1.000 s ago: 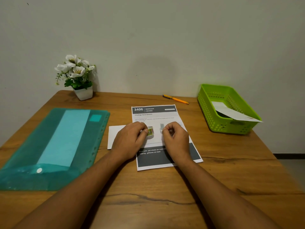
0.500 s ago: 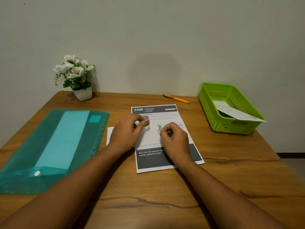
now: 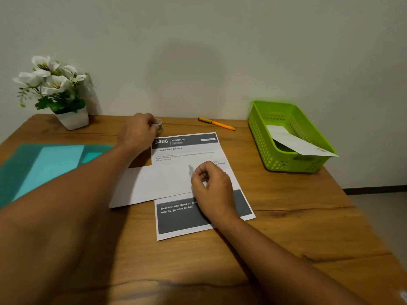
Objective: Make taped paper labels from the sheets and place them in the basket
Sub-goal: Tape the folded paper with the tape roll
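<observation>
A printed sheet (image 3: 187, 150) headed "3406 BEDROOM" lies in the middle of the wooden table (image 3: 286, 227), with a blank white folded paper (image 3: 149, 183) lying across it. My left hand (image 3: 138, 132) is stretched to the far side of the table and grips a small tape roll (image 3: 159, 123) just beyond the sheet's top left corner. My right hand (image 3: 211, 186) rests on the papers, thumb and forefinger pinched on a short clear tape strip (image 3: 190, 168). The green basket (image 3: 277, 164) at the right holds one folded paper label (image 3: 295, 142).
An orange pen (image 3: 218, 123) lies near the wall between sheet and basket. A white pot of white flowers (image 3: 55, 91) stands at the back left corner. A teal plastic folder (image 3: 44, 164) lies at the left, partly under my left forearm.
My left hand has carried the tape roll away from the papers to the far side of the table. My right hand stays on the papers, holding the strip. The camera has moved closer.
</observation>
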{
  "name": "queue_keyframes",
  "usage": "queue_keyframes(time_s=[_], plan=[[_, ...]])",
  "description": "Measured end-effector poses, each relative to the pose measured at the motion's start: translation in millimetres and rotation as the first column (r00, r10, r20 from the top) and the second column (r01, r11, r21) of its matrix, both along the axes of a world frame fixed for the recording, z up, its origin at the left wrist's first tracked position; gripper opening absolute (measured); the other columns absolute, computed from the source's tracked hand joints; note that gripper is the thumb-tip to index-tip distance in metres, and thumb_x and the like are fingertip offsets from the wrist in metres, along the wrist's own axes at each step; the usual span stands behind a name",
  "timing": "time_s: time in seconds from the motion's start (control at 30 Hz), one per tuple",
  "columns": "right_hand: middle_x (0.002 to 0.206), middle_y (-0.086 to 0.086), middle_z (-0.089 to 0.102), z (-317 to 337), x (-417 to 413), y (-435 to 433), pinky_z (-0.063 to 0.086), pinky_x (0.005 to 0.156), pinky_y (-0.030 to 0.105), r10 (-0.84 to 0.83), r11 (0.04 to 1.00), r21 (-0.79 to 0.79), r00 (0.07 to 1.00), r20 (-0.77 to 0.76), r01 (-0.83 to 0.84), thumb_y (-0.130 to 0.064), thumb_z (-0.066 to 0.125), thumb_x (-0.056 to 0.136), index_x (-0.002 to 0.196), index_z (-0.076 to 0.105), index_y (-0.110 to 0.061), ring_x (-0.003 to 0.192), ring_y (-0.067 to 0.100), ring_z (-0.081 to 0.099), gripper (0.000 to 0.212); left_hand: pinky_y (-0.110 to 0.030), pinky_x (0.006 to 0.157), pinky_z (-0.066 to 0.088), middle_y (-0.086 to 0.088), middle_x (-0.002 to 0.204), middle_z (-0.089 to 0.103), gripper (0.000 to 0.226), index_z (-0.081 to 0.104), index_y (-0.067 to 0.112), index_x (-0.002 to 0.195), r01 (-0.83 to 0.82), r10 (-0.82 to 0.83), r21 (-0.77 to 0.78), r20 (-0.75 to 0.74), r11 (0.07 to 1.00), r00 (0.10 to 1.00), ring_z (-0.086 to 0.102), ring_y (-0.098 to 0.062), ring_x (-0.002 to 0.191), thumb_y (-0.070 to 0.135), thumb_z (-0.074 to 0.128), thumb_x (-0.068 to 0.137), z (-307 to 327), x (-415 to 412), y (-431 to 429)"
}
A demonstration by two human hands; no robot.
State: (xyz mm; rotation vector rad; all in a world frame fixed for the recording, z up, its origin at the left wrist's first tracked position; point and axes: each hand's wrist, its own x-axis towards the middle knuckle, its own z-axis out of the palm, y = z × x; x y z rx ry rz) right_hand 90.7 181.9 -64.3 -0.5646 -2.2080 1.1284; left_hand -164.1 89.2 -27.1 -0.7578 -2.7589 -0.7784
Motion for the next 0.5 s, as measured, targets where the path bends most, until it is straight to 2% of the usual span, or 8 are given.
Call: queue_keyframes(time_s=[0.17,0.27,0.37,0.43,0.5], plan=[[0.083,-0.01,0.064,-1,0,2,0.055,0.068,0.036,0.004,1.0,-0.003,1.0,0.01,-0.004,-0.022,0.063,0.097,0.085,0.061,-0.025,0.084,0.011,0.061,0.012,-0.038,0.07,0.047,-0.006,0.114,0.07,0.021,0.071,0.028,0.114,-0.02,0.022,-0.053,0.032,0.998,0.999,0.063,-0.03,0.099,0.04,0.059,0.1,-8,-8,4],[0.083,-0.01,0.064,-1,1,1,0.056,0.069,0.037,0.007,1.0,0.004,1.0,0.02,-0.007,-0.023,0.063,0.097,0.085,0.061,-0.025,0.084,0.011,0.061,0.012,-0.042,0.079,0.051,-0.008,0.123,0.065,0.027,0.068,0.025,0.119,-0.013,0.013,-0.042,0.002,0.999,1.0,0.06,-0.03,0.108,0.041,0.057,0.101,-4,-2,4],[0.083,-0.01,0.064,0,1,1,0.056,0.07,0.038,0.0,1.0,0.001,1.0,0.03,0.0,-0.024,0.062,0.098,0.085,0.061,-0.026,0.084,0.011,0.06,0.013,-0.043,0.087,0.051,-0.007,0.128,0.059,0.027,0.066,0.024,0.12,-0.011,0.013,0.052,-0.039,0.999,0.999,0.055,-0.028,0.117,0.039,0.057,0.099,12,23,6],[0.082,-0.01,0.064,2,1,0,0.055,0.07,0.038,-0.006,1.0,-0.018,1.0,0.027,0.006,-0.023,0.061,0.098,0.085,0.061,-0.026,0.083,0.01,0.06,0.013,-0.04,0.083,0.054,-0.002,0.117,0.063,0.02,0.067,0.026,0.11,0.043,-0.038,0.154,-0.037,0.987,0.999,0.061,-0.023,0.106,0.039,0.059,0.098,25,50,6],[0.081,-0.009,0.064,5,1,0,0.054,0.069,0.039,-0.017,0.999,-0.043,1.0,0.01,0.018,-0.021,0.061,0.097,0.084,0.061,-0.024,0.079,0.01,0.059,0.014,-0.036,0.074,0.055,0.006,0.093,0.066,0.017,0.068,0.026,0.093,0.129,-0.138,0.227,0.024,0.965,0.99,0.065,-0.018,0.086,0.041,0.061,0.098,32,80,2]])
